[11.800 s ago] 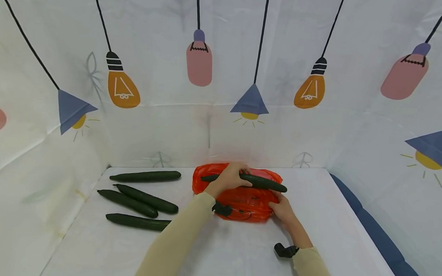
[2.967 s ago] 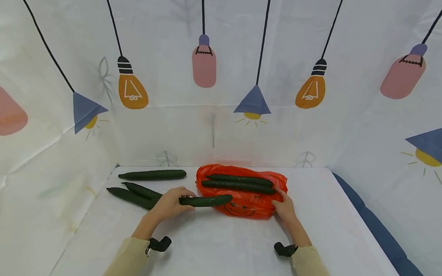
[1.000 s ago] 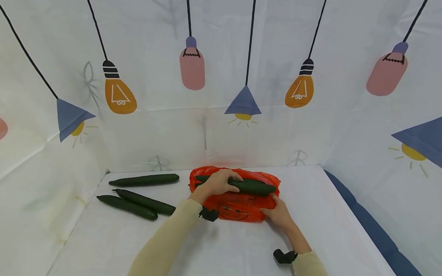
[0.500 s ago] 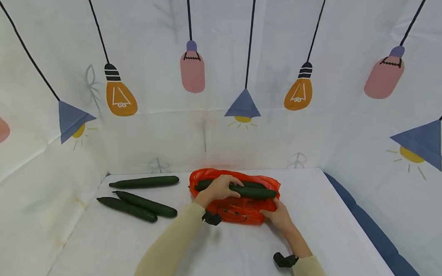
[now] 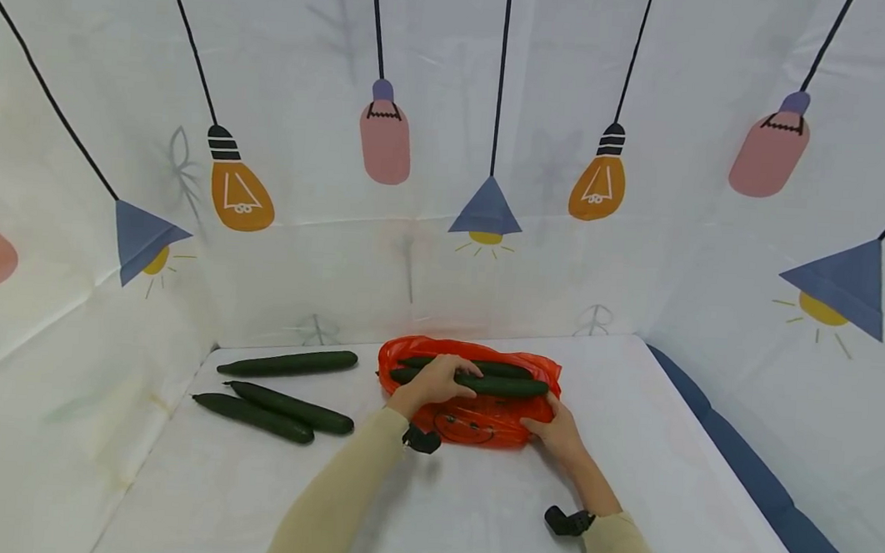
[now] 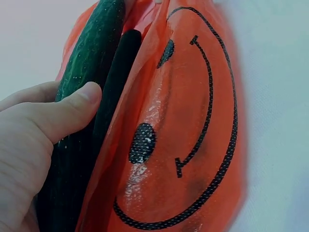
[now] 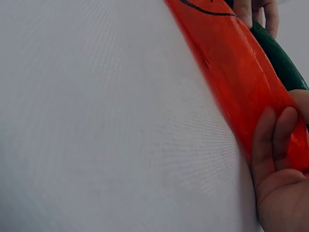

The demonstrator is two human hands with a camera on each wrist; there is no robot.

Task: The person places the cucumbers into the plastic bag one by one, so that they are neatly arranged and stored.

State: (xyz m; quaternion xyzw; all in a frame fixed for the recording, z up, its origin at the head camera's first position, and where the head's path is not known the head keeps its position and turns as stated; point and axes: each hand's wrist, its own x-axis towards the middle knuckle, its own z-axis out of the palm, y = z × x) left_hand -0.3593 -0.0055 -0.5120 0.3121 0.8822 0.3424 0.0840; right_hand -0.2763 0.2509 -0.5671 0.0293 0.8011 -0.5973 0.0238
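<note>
Comparing with 3.0 s ago: the held cucumber (image 5: 512, 387) was left of the red bag (image 5: 513, 429), over bare table (image 5: 475, 520); now it's at the bag's mouth, alongside a second cucumber (image 5: 503, 370). Versus 0.5 s ago, only a slight shift. At 11.8 s ago four loose cucumbers lay on the left; now three: one far cucumber (image 5: 288, 363), plus a nearer pair, upper one (image 5: 293, 407) and lower one (image 5: 255, 418).

Left hand (image 5: 437, 381) is wrapped round the held cucumber near its middle, thumb on the near side, fingers on the far side. Right hand (image 5: 564, 433) grips the bag's right end.

Left wrist view shows the thumb flat on the skin and the smiley print (image 6: 183, 111) almost whole; head view has that print small and partly creased. Right wrist view adds two of the right hand's fingers against the red film, which head view hides. Bag interior is poorly seen; can't tell whether a third cucumber sits beneath.

Held cucumber's long axis runs left-right, along the bag's length, near level, blunt end pointing right, close to the right hand. Loose ones have their narrow ends to the left.
</note>
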